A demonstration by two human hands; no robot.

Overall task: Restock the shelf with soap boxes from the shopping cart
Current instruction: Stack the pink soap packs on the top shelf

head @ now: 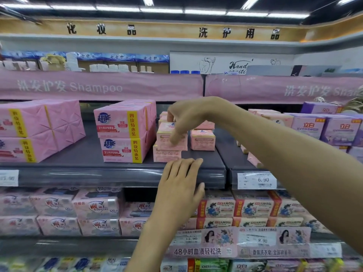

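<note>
On the dark shelf [78, 154], far to the left, sit big pink packs [39, 130] in two layers. Next to them are two yellow-striped packs [121, 134], one on top of the other. Just beside those is a little stack of small pink boxes. The right hand [188, 118] reaches in from the right and holds the top soap box [163, 142]. Its thumb presses the front and its fingers bend over the back. The bottom soap box [167, 156] lies under it. The left hand [180, 185] rests flat on the shelf's front edge just below the stack, fingers straight and close together, holding nothing. One lone soap box [202, 141] stands just to the right. Further right are a white price tag [257, 180] and purple boxes [322, 128].
</note>
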